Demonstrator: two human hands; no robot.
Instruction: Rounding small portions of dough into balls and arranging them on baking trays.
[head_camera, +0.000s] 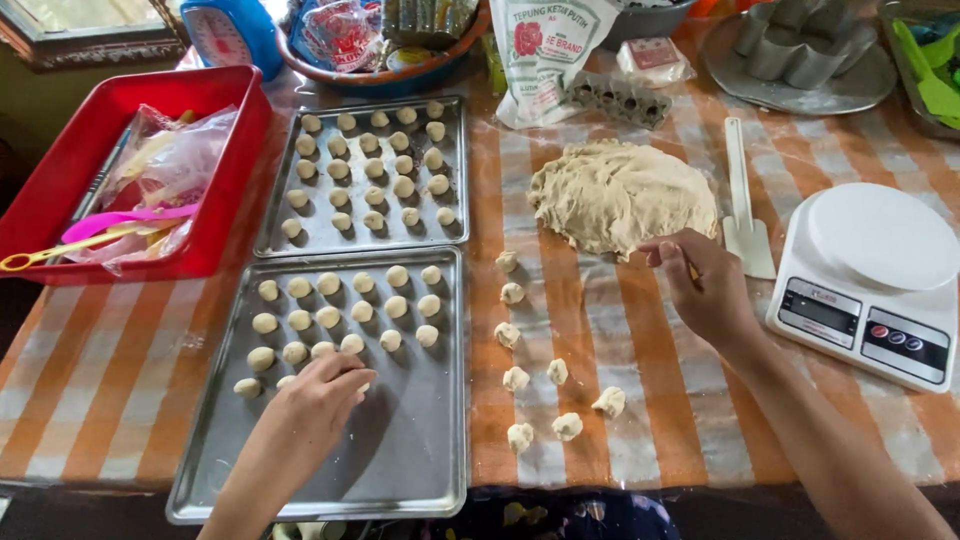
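we see two baking trays of dull grey metal, the near tray (400, 470) smooth with a soft brushed sheen, the far tray (320, 235) much the same. the dough balls (330, 315) on them look matt, smooth and floury; the loose dough pieces (560, 425) are rougher. the big dough mass (620, 195) is matt and ragged. the counter (100, 370) wears an orange-striped cloth under a glossy clear film. the scale (870, 280) is smooth white plastic, the scraper (745, 215) matt white plastic, the red bin (220, 150) glossy plastic.
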